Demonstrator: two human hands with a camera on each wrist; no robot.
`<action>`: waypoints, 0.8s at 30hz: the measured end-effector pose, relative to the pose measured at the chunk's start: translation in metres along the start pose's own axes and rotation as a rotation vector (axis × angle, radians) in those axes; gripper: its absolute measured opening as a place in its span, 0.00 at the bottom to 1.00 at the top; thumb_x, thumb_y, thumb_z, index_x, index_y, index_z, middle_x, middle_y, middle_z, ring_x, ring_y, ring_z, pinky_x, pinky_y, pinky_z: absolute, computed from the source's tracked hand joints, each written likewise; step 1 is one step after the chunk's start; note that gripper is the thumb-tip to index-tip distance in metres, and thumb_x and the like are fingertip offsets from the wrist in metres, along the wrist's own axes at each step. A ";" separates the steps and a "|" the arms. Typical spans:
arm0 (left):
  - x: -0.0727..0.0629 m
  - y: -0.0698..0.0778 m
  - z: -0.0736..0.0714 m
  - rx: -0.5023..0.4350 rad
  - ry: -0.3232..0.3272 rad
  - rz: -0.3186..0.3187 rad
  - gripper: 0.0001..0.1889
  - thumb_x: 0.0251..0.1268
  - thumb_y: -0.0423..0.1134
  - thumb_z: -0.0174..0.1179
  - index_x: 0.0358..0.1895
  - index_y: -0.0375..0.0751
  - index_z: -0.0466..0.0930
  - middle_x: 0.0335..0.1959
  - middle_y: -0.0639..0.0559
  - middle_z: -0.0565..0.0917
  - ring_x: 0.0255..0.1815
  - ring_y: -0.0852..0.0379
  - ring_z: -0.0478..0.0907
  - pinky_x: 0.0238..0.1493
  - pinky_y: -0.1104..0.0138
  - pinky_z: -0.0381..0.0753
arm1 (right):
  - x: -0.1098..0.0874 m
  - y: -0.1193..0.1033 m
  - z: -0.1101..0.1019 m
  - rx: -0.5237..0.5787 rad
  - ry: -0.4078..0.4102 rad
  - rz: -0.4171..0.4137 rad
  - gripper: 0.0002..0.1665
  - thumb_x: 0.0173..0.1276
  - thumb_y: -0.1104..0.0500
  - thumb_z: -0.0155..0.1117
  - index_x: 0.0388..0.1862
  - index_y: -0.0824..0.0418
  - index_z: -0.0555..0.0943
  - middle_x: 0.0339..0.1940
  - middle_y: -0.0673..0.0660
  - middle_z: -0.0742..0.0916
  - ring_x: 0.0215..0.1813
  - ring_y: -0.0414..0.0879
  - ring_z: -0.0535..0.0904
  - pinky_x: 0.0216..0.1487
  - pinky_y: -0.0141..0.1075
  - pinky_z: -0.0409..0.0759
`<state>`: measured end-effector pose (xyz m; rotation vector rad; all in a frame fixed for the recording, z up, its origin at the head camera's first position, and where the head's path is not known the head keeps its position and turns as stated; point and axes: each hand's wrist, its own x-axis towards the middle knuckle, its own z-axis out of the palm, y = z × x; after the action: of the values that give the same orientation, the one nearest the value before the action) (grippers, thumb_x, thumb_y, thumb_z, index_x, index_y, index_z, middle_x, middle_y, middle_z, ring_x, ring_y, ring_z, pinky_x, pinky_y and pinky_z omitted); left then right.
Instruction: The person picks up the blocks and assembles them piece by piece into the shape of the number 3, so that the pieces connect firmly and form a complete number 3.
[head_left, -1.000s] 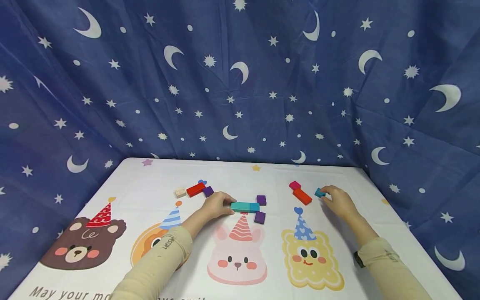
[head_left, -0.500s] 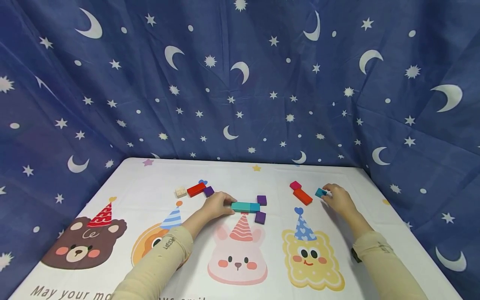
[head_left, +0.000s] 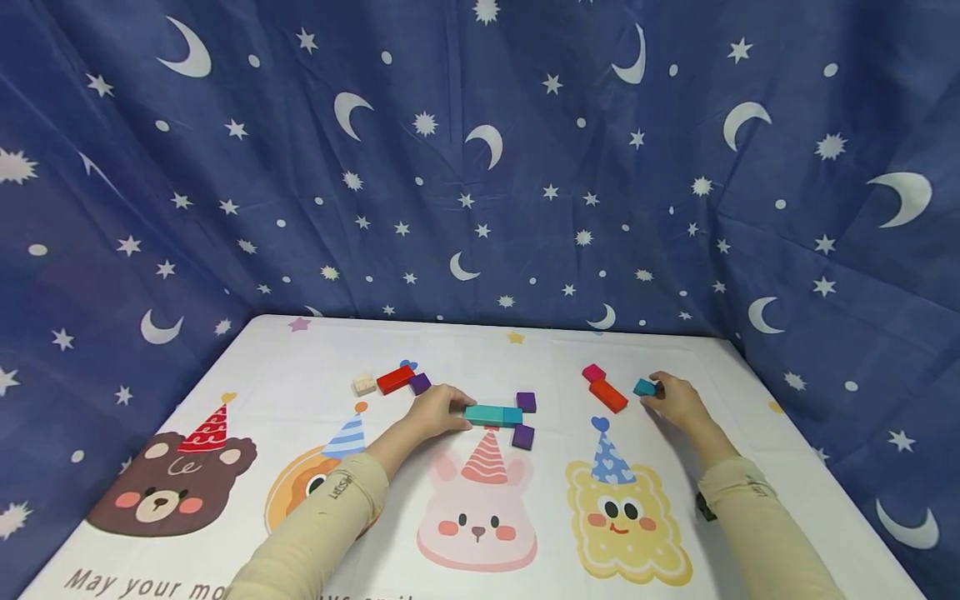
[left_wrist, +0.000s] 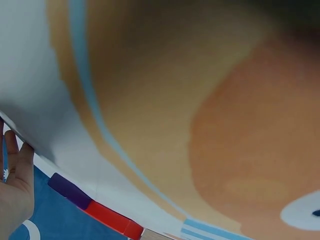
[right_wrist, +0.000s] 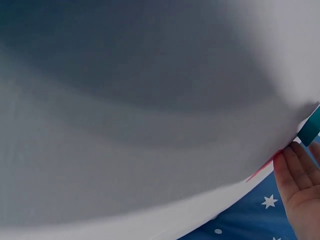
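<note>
Evidently, the left hand (head_left: 433, 408) gripped a long turquoise rectangular block (head_left: 483, 415); toward three o'clock (well apart), the right hand (head_left: 681, 402) pinched a small blue block (head_left: 643, 388).

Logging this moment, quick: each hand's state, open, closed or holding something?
Left hand: closed, pinching the end of the teal block.
Right hand: right at the small blue block; whether it is gripping cannot be told.
</note>
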<state>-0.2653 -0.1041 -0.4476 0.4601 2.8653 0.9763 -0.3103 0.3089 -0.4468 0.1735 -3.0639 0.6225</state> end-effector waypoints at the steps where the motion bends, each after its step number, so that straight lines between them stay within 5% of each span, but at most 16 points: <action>1: 0.000 0.000 0.000 -0.001 0.001 -0.001 0.18 0.49 0.37 0.71 0.46 0.42 0.85 0.48 0.47 0.85 0.51 0.51 0.78 0.58 0.55 0.75 | 0.000 0.000 -0.001 0.000 0.004 -0.001 0.28 0.61 0.62 0.63 0.55 0.80 0.70 0.44 0.75 0.81 0.44 0.63 0.78 0.50 0.54 0.76; 12: 0.001 0.003 -0.002 -0.012 0.002 -0.009 0.18 0.49 0.36 0.71 0.47 0.42 0.85 0.48 0.47 0.85 0.52 0.51 0.78 0.59 0.54 0.74 | 0.004 -0.002 -0.003 -0.024 0.034 -0.017 0.20 0.62 0.65 0.61 0.49 0.78 0.74 0.42 0.74 0.82 0.43 0.62 0.79 0.49 0.54 0.76; 24: 0.002 0.003 0.001 -0.027 0.003 -0.032 0.17 0.48 0.36 0.71 0.46 0.43 0.85 0.47 0.48 0.85 0.51 0.52 0.78 0.58 0.55 0.74 | 0.005 -0.001 -0.013 0.007 -0.047 0.004 0.18 0.61 0.65 0.62 0.44 0.80 0.75 0.38 0.73 0.82 0.40 0.61 0.78 0.46 0.51 0.76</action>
<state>-0.2666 -0.1005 -0.4468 0.4101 2.8489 1.0095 -0.3152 0.3128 -0.4345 0.1855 -3.1081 0.6378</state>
